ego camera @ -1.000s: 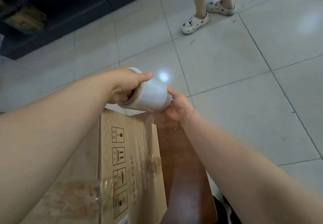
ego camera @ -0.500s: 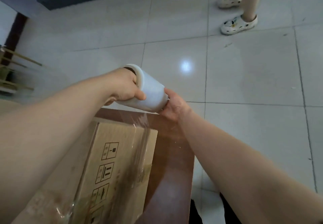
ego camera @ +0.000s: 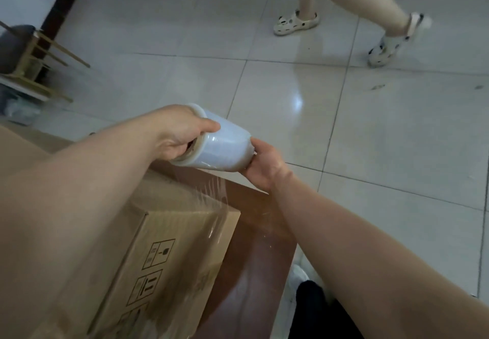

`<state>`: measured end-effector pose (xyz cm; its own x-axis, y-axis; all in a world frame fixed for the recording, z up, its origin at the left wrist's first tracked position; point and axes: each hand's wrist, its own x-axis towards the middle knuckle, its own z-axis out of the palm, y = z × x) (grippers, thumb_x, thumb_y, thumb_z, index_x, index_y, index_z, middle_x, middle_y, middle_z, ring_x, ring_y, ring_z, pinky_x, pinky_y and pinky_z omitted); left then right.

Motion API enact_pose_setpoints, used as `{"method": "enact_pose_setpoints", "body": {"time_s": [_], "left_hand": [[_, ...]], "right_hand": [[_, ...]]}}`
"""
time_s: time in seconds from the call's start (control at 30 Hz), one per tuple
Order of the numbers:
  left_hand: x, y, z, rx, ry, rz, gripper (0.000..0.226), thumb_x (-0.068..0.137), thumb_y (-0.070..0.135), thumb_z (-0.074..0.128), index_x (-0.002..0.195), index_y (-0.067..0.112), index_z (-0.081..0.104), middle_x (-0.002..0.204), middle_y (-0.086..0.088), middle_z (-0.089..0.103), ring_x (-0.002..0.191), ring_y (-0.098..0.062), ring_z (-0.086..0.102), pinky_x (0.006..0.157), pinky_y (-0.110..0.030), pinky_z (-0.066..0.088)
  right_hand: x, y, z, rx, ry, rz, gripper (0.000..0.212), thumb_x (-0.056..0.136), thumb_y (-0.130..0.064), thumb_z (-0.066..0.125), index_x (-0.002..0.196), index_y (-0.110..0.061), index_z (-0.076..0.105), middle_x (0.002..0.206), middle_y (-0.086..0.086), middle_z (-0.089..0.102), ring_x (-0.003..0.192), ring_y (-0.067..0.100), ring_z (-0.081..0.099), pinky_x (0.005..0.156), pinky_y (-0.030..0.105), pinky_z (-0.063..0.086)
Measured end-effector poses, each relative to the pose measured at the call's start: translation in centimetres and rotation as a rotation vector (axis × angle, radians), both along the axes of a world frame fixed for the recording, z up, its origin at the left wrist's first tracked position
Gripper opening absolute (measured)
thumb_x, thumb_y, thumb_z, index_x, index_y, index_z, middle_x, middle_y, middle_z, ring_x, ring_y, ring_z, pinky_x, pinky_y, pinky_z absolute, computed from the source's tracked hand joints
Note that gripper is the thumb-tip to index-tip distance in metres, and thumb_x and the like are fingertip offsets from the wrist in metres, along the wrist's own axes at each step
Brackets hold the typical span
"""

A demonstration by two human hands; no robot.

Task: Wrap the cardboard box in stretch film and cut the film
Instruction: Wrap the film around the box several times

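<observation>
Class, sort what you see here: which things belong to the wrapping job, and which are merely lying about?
Job: roll, gripped at its ends by left hand and right hand; film running down to the box.
Lying about: table under the box; chair; a passer-by's shoes; tiled floor.

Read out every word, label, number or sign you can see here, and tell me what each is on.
No words or numbers can be read.
On the cardboard box, side face: a column of framed handling pictograms, symbols only, too blurred to name.
Same face, under the film: faint print, too blurred to read.
On the film roll: no label visible.
</observation>
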<state>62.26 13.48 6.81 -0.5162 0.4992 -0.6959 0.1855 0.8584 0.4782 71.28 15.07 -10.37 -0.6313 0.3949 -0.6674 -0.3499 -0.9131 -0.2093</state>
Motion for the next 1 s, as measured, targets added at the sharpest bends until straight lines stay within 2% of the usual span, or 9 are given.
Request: {"method": "enact_pose_setpoints", "body": {"time_s": [0.1,0.23,0.33,0.43,0.57,0.7,0.8,0.87,1.0], "left_hand": [[-1.1,-0.1,0.0,-0.106,0.239,-0.236,0.057,0.088,0.020,0.066,0.129,-0.013,0.046,0.142,-0.025,0.042,0.130,-0.037,0.044,0.108,-0.042,0.034],[-3.0,0.1,0.1,-0.212,0.364,-0.440,0.050,0.075,0.031,0.077,0.113,0.001,0.062,0.117,-0.015,0.062,0.110,-0.032,0.057,0.101,-0.045,0.044],[-4.6,0.9,0.2,-0.134,0.170,-0.245,0.037,0.077,0.022,0.076,0.106,0.002,0.063,0.111,-0.007,0.065,0.107,-0.024,0.060,0.096,-0.037,0.047],[-5.4,1.5,0.9,-0.091,-0.117,0.073,0.027,0.089,0.033,0.064,0.105,0.012,0.058,0.104,-0.005,0.065,0.096,-0.021,0.063,0.080,-0.033,0.050],[-6.6,2.1,0.6,-0.037,-0.217,0.299,0.019,0.095,0.022,0.055,0.104,0.005,0.058,0.103,-0.013,0.065,0.083,-0.023,0.063,0.068,-0.035,0.051],[-7.5,2.5,0.1,-0.069,-0.077,0.218,0.043,0.093,0.008,0.057,0.133,-0.002,0.045,0.137,-0.015,0.051,0.118,-0.025,0.053,0.094,-0.031,0.042],[-9.0,2.1,0.1,-0.212,0.197,0.002,0.052,0.085,0.016,0.069,0.129,-0.003,0.049,0.138,-0.018,0.049,0.126,-0.032,0.048,0.106,-0.036,0.038],[-9.7,1.9,0.3,-0.305,0.260,-0.097,0.055,0.080,0.023,0.074,0.127,0.002,0.053,0.129,-0.013,0.055,0.118,-0.031,0.052,0.104,-0.042,0.041],[-10.8,1.7,0.6,-0.360,0.253,-0.101,0.058,0.078,0.024,0.076,0.129,0.006,0.054,0.128,-0.010,0.056,0.116,-0.029,0.053,0.102,-0.043,0.043]], "right_hand": [[-1.4,1.0,0.0,0.048,-0.026,0.056,0.044,0.102,-0.025,0.039,0.137,-0.001,0.049,0.138,0.014,0.055,0.119,0.029,0.057,0.097,0.042,0.046],[-2.8,2.1,0.3,0.082,-0.035,0.144,0.041,0.101,-0.031,0.043,0.131,-0.007,0.054,0.125,0.010,0.063,0.099,0.026,0.064,0.077,0.040,0.053],[-3.7,2.6,0.1,0.072,-0.017,0.129,0.043,0.100,-0.029,0.043,0.135,-0.005,0.051,0.134,0.014,0.058,0.113,0.032,0.060,0.087,0.047,0.051],[-4.7,2.8,-0.1,0.029,0.017,0.112,0.046,0.099,-0.026,0.044,0.138,-0.003,0.047,0.138,0.016,0.054,0.125,0.036,0.053,0.099,0.054,0.043],[-6.0,3.3,0.2,0.025,0.034,0.157,0.041,0.099,-0.022,0.042,0.134,-0.001,0.049,0.126,0.017,0.059,0.111,0.034,0.056,0.089,0.049,0.048],[-8.1,4.2,0.2,0.019,-0.063,0.219,0.039,0.101,-0.021,0.040,0.132,0.001,0.048,0.122,0.014,0.062,0.110,0.031,0.059,0.094,0.045,0.048],[-9.9,5.2,0.3,0.042,-0.096,0.331,0.042,0.103,-0.028,0.039,0.135,-0.001,0.049,0.133,0.012,0.059,0.119,0.028,0.058,0.099,0.043,0.047],[-10.6,6.0,0.7,0.046,-0.096,0.395,0.040,0.103,-0.027,0.040,0.132,-0.002,0.052,0.132,0.011,0.060,0.116,0.028,0.060,0.090,0.042,0.052],[-12.0,6.7,1.2,0.014,-0.081,0.487,0.037,0.102,-0.027,0.044,0.132,-0.006,0.051,0.128,0.012,0.061,0.091,0.027,0.065,0.054,0.035,0.056]]}}
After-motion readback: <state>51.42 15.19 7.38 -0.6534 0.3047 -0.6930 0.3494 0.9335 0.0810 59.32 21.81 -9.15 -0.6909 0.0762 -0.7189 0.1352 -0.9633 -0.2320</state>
